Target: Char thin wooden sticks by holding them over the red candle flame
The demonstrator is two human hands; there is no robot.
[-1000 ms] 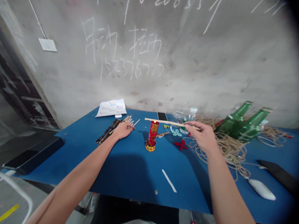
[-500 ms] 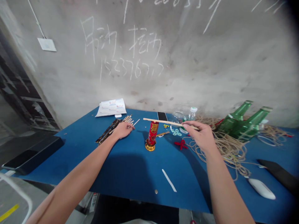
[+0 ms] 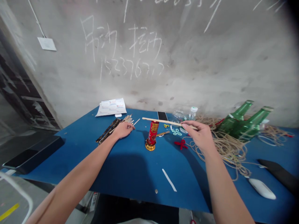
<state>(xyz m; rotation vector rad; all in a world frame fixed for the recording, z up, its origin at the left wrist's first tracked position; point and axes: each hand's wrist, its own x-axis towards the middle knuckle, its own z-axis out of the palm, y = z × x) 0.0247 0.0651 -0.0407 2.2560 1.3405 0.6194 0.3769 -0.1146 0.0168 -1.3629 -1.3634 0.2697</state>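
Note:
A pale wooden chopstick (image 3: 161, 121) is pinched near its right end by my right hand (image 3: 197, 132). It is held almost level, its left part crossing the top of a red cylinder (image 3: 153, 132) with gold markings and a gold base; whether they touch is hard to tell. My left hand (image 3: 123, 129) rests over a pile of chopsticks (image 3: 108, 130), dark at one end and pale at the other. Its fingers are curled, and a thin pale chopstick (image 3: 137, 121) sticks out from the fingertips.
Green bottles (image 3: 251, 123), tangled cord (image 3: 230, 151), a glass jar (image 3: 177, 116) and a clear bottle (image 3: 192, 113) stand or lie at right. Nearby are a phone (image 3: 162, 116) and a red knotted piece (image 3: 181, 144). Paper sheets (image 3: 111, 107), a black box (image 3: 34, 154) and a white strip (image 3: 169, 180) lie on the blue table.
The chopstick in my right hand has shifted very slightly left. My left hand has stayed in place over the pile.

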